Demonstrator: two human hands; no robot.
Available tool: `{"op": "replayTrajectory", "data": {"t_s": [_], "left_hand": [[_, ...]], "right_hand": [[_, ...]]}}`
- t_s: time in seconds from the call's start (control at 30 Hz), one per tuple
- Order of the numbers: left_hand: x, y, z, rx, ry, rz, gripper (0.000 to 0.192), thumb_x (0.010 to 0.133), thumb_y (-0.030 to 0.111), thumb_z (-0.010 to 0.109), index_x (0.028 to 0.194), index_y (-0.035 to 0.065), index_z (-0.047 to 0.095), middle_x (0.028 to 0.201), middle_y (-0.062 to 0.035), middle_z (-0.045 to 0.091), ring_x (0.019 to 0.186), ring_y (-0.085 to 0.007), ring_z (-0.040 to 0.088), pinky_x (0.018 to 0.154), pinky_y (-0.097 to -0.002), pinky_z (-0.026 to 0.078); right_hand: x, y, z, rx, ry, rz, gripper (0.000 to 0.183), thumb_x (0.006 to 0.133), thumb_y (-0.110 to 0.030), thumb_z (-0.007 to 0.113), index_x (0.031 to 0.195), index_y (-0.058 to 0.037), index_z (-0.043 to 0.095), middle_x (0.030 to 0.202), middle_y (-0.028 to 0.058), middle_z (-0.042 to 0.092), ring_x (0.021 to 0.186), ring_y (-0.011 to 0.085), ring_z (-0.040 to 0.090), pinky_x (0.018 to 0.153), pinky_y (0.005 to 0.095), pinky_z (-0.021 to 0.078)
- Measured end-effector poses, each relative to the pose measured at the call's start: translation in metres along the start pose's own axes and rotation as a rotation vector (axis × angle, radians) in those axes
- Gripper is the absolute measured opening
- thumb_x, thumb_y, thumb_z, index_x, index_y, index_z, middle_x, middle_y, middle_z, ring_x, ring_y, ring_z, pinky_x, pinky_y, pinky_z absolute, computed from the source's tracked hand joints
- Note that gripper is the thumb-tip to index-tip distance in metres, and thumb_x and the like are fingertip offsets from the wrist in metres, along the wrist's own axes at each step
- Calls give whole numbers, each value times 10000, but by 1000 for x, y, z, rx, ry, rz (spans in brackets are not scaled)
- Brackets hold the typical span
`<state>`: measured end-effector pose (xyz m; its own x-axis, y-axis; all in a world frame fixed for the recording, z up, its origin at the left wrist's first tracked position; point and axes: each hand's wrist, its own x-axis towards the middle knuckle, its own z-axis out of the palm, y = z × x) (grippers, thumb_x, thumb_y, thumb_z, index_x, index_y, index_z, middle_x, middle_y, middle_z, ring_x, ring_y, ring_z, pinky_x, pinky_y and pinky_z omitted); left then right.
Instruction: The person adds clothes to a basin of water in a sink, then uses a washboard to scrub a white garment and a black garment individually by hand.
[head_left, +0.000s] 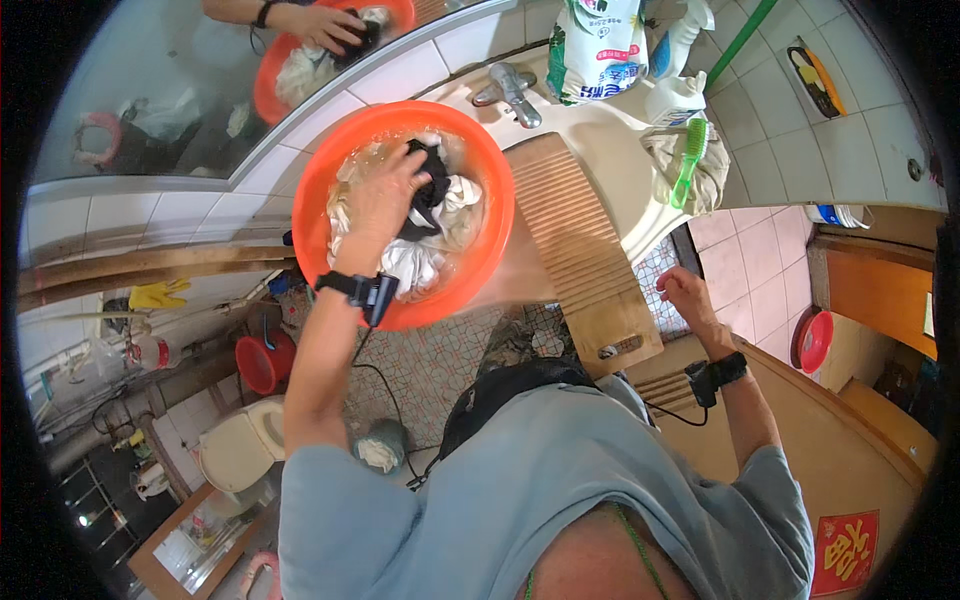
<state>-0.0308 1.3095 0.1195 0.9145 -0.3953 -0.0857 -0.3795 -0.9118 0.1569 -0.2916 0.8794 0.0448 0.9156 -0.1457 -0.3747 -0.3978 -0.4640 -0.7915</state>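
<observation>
My left hand (386, 191) reaches into an orange plastic basin (307, 217) of cloudy water and wet laundry. Its spread fingers rest on a black cloth (427, 191). White cloth (412, 266) is bunched beside and below that, partly under water. My right hand (688, 296) hangs in the air to the right of a wooden washboard (577, 225). Its fingers are loosely curled, with nothing seen in them. The washboard lies slanted across the washbasin (630, 161), its handle end towards my body. A camera is strapped to each wrist.
A metal faucet (514, 94) stands behind the washboard. A detergent bag (598, 52), a spray bottle (681, 37) and a white bottle (675, 100) stand at the back right. A green brush (690, 161) lies on a beige cloth (711, 180). A mirror (172, 90) borders the left; a red bucket (262, 364) is below.
</observation>
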Motion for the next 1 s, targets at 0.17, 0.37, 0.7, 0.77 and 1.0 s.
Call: {"op": "replayTrajectory", "data": {"t_s": [0.17, 0.37, 0.7, 0.77, 1.0], "left_hand": [[11, 17, 54, -11, -171, -100, 633, 913, 518, 475, 1474, 315, 262, 1558, -48, 203, 1422, -343, 169, 1008, -686, 274], [25, 14, 78, -13, -147, -121, 799, 858, 589, 517, 1499, 219, 217, 1572, -62, 150, 1446, -321, 88, 1033, -730, 139], [36, -23, 111, -132, 182, 77, 508, 959, 364, 458, 1408, 130, 417, 1476, -175, 339, 1363, -373, 293, 1117, -453, 254], [34, -24, 102, -262, 114, -48, 458, 962, 365, 450, 1332, 98, 493, 1386, -194, 437, 1281, -387, 391, 1063, -452, 320], [4, -12, -2, -612, 374, -441, 578, 969, 471, 426, 1028, -64, 636, 1019, -315, 625, 972, -466, 592, 838, -480, 453]], "right_hand": [[1, -1, -1, -4, -16, 49, 162, 907, -78, 488, 856, -7, 624, 733, 85, 639, 643, 136, 624, 584, 292, 509], [-5, 1, 16, -67, -11, 57, 150, 909, -112, 520, 873, -27, 638, 690, 71, 633, 607, 118, 606, 541, 283, 483], [-3, -12, 22, 24, -27, 69, 146, 904, -79, 514, 885, -9, 640, 702, 74, 632, 619, 118, 605, 575, 277, 512], [-6, -17, 17, -25, -69, 15, 155, 907, -78, 505, 892, 6, 634, 750, 80, 647, 668, 133, 637, 628, 287, 543], [-23, -12, 4, 2, -38, 78, 176, 894, -47, 472, 851, 12, 633, 768, 72, 653, 685, 132, 640, 606, 283, 542]]}}
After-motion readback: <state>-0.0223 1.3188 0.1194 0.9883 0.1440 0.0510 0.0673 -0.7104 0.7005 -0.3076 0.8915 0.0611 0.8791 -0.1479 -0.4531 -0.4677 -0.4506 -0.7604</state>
